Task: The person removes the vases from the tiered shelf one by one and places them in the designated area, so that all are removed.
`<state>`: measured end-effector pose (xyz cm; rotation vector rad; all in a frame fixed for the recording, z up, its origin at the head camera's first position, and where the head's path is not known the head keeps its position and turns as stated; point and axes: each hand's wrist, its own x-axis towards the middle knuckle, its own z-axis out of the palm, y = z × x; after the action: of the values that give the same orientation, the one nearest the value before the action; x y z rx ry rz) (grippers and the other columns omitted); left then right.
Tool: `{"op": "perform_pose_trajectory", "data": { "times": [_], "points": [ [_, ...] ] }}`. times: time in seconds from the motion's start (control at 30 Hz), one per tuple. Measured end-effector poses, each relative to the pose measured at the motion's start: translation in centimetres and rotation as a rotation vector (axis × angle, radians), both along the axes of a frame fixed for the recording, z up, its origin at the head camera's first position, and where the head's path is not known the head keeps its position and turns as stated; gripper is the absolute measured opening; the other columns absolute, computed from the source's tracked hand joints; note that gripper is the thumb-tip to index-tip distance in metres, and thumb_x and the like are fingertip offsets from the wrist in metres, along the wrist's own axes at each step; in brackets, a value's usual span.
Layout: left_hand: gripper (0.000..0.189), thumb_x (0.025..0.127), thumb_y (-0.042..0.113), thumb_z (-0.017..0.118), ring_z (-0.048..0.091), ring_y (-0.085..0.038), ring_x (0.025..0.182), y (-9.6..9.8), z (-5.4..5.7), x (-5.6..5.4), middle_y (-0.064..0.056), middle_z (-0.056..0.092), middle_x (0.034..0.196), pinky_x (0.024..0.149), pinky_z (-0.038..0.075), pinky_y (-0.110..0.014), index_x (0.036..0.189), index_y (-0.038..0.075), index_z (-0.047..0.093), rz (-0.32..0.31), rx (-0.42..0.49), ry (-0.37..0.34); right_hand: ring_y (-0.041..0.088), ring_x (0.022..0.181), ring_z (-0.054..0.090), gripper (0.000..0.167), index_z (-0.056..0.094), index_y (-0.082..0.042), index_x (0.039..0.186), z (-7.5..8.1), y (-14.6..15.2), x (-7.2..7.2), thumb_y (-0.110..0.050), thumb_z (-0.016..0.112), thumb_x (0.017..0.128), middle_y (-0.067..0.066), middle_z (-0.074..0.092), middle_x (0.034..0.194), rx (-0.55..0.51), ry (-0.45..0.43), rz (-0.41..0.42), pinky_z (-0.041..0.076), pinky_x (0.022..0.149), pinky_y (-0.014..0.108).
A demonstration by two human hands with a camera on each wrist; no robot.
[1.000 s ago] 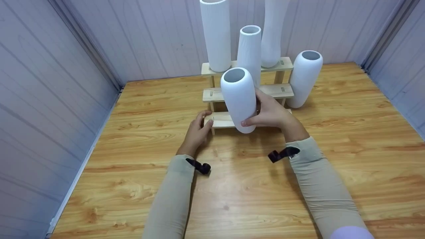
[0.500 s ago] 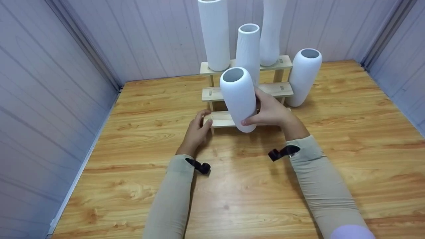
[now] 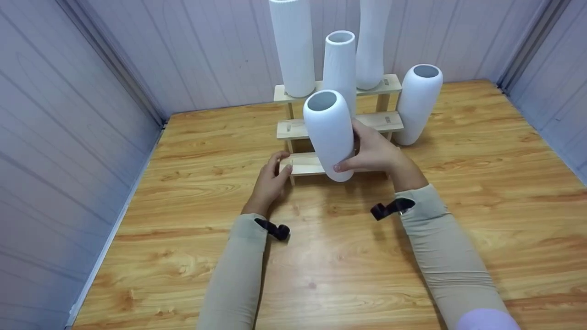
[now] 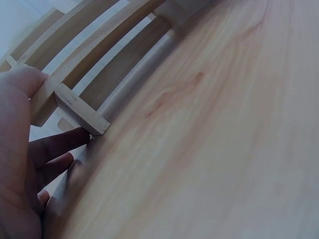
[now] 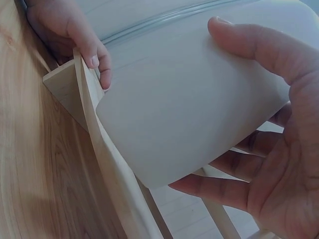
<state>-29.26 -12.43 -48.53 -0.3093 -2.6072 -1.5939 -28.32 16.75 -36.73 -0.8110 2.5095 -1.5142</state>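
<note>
My right hand [image 3: 376,153] holds a smooth white vase [image 3: 326,133], thumb on its near side and fingers round the far side. The vase leans, mouth up, with its base close over the lowest board of a three-step wooden stand [image 3: 302,163]. At the left end of that board is my left hand [image 3: 268,183]. In the left wrist view its thumb [image 4: 31,78] lies on the board's end while a finger reaches the foot of the stand's leg [image 4: 82,109]. In the right wrist view the vase's base [image 5: 134,144] overlaps the board's edge.
A ribbed vase [image 3: 296,55] and a tall curvy vase [image 3: 370,55] stand on the top step. Another white vase [image 3: 338,66] is on the middle step, partly hidden. A rounded vase [image 3: 419,107] stands on the wooden table [image 3: 197,183], right of the stand. Panelled walls [image 3: 220,55] enclose the table.
The head view has shifted slightly, so the stand and its vases appear a little further left and higher. Both hands keep their holds, and the held vase stays almost where it was.
</note>
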Motion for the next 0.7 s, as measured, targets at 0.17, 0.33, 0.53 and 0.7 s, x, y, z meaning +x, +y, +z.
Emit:
{"op": "perform_pose_trajectory", "data": {
  "times": [0.17,0.33,0.53,0.7],
  "points": [
    [0.034,0.104,0.027,0.056,0.044,-0.018,0.137,0.01,0.03,-0.03,-0.004,0.051,0.149,0.115,0.031,-0.040,0.137,0.019,0.054,-0.002,0.012,-0.005,0.024,0.128,0.053,0.102,0.041,-0.021,0.148,-0.47,0.42,-0.43,-0.021,0.098,0.063,0.002,0.057,0.138,-0.005,0.000,-0.002,0.035,0.112,0.052],
    [0.035,0.104,0.028,0.056,0.042,-0.020,0.139,-0.02,0.06,-0.01,-0.006,0.049,0.150,0.116,0.030,-0.041,0.137,0.020,0.054,0.003,0.011,-0.010,0.022,0.128,0.053,0.102,0.042,-0.025,0.147,-0.51,0.54,-0.49,-0.023,0.099,0.062,-0.003,0.057,0.138,-0.006,-0.015,-0.002,0.036,0.111,0.052],
    [0.035,0.103,0.028,0.057,0.044,-0.021,0.138,-0.06,0.09,0.03,-0.006,0.051,0.149,0.116,0.030,-0.041,0.138,0.020,0.054,0.007,0.002,-0.011,0.021,0.128,0.053,0.102,0.041,-0.027,0.146,-0.35,0.57,-0.44,-0.024,0.099,0.063,-0.005,0.057,0.138,-0.012,-0.029,0.004,0.036,0.111,0.052],
    [0.035,0.103,0.028,0.057,0.044,-0.020,0.138,-0.04,0.11,-0.01,-0.005,0.052,0.148,0.116,0.030,-0.041,0.137,0.019,0.055,0.003,-0.002,-0.001,0.021,0.128,0.053,0.099,0.042,-0.027,0.145,-0.33,0.85,-0.50,-0.022,0.098,0.064,-0.005,0.056,0.138,-0.018,-0.038,0.002,0.035,0.112,0.052]
  ]
}}
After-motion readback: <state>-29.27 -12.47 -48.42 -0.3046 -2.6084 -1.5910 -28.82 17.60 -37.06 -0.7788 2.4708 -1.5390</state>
